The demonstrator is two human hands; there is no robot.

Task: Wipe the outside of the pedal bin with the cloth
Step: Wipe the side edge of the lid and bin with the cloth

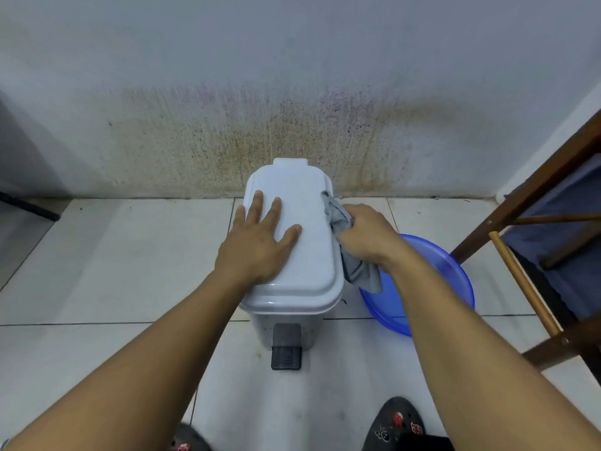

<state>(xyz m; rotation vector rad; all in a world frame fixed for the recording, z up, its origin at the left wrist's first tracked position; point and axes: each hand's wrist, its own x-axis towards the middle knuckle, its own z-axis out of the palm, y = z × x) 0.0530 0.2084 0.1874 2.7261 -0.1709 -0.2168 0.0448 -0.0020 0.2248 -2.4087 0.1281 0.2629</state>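
Right, from the head camera we're looking straight down on the pedal bin (pixel 292 255), a pale grey one standing on the tiled floor (pixel 113 262) close against the stained wall (pixel 292 125), its dark pedal (pixel 286 349) pointing back toward the person's feet. Left hand (pixel 257 242) lies flat on the lid, fingers (pixel 276 206) spread wide and gripping nothing, apparently just bracing the bin so it won't shift. Over on the other side, the right hand (pixel 367 236) is closed around the grey cloth (pixel 344 242), bunched in the fist with one end poking up by the lid's edge and the rest hanging down along the bin's right flank. That's the relation to watch: the cloth sits right against the right-hand side wall, and the lid's long axis runs away from the person toward the wall, so a stroke along that flank would go front to back or top to bottom. The right hand is clearly the nearer one for that side; the left side would need a swap or a turn of the bin. Just beside the bin on the right sits a blue basin (pixel 432 281), partly under the forearm, with a wooden rack (pixel 536 196) further right.
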